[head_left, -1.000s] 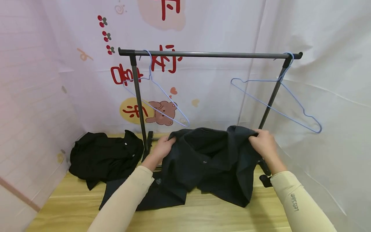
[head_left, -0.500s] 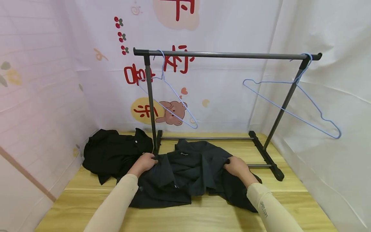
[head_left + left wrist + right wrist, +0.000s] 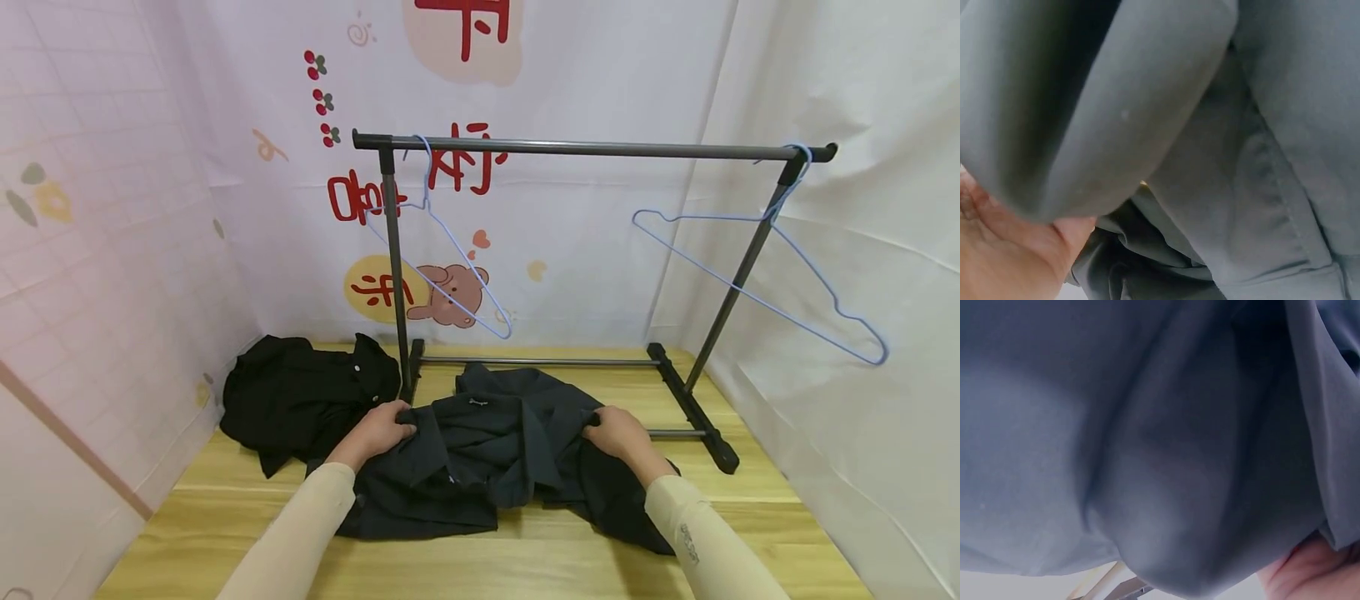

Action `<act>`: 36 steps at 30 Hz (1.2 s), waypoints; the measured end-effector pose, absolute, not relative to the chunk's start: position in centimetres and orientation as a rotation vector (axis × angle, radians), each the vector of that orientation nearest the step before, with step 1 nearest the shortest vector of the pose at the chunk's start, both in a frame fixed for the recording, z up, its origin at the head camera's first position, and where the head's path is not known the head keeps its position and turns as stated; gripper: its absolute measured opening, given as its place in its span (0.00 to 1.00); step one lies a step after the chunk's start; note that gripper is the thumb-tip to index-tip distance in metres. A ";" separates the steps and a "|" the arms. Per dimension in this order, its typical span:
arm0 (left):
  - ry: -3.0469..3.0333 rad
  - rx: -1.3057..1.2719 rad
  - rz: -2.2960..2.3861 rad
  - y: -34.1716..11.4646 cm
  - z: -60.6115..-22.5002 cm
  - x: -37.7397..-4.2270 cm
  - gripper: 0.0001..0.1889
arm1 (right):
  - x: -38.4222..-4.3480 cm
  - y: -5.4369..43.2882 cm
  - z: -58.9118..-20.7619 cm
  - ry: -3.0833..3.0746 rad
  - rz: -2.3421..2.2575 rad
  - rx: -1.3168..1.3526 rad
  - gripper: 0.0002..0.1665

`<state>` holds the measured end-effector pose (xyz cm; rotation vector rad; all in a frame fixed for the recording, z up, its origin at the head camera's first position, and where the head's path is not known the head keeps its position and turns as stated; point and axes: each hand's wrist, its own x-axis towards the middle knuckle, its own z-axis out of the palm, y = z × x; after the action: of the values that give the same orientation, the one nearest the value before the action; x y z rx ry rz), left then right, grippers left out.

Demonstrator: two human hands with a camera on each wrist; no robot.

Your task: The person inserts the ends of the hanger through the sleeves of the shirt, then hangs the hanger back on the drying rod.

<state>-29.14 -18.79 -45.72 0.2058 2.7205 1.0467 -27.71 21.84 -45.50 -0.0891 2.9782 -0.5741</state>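
Observation:
A dark, collared shirt [image 3: 480, 437] lies bunched on the wooden table in the head view, its collar label facing up. My left hand [image 3: 381, 429] pinches the shirt's left shoulder, and my right hand [image 3: 618, 433] pinches the right shoulder. Grey-looking cloth [image 3: 1197, 162] fills most of the left wrist view, with part of the left palm [image 3: 1016, 250] below it. Folds of the same cloth [image 3: 1166, 444] cover the right wrist view, where the right hand [image 3: 1313, 572] shows at the lower right corner. Fingertips of both hands are hidden by the fabric.
A black garment [image 3: 307, 396] with pale buttons lies crumpled at the left. Behind the shirt stands a dark metal rack [image 3: 592, 148]. A blue wire hanger [image 3: 457, 292] hangs at its left end, another blue hanger [image 3: 757, 287] at its right. White printed sheets [image 3: 592, 250] enclose the table [image 3: 525, 575].
Both hands have brought the shirt down from a raised position onto the table, spreading its collar toward the person. Over the last half second they have hardly moved. The head view has shifted.

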 end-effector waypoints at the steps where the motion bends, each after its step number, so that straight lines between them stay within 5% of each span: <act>1: 2.720 0.208 1.058 -18.7 -45.7 -29.1 0.23 | -27.7 21.9 -45.5 2.978 -0.577 -0.089 0.24; 10: 2.584 0.371 1.141 -17.4 -45.5 -29.6 0.37 | -27.5 23.0 -44.7 2.946 -0.650 -0.104 0.26; 16: 2.501 0.352 1.182 -17.0 -45.7 -29.9 0.38 | -27.3 24.3 -43.7 2.943 -0.701 -0.125 0.27; 20: 2.522 0.358 1.183 -17.0 -45.6 -30.1 0.32 | -27.2 25.0 -43.1 2.959 -0.720 -0.136 0.24; 25: 2.585 0.424 1.132 -16.7 -45.4 -30.1 0.05 | -27.3 25.8 -42.4 2.981 -0.746 -0.114 0.21; 36: 2.830 0.347 1.269 -15.5 -44.4 -29.6 0.04 | -27.1 27.0 -41.5 3.043 -0.772 -0.033 0.25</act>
<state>-29.61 -15.46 -44.42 0.3466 2.8300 1.2691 -27.06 26.99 -41.49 -0.0334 3.0429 -0.7723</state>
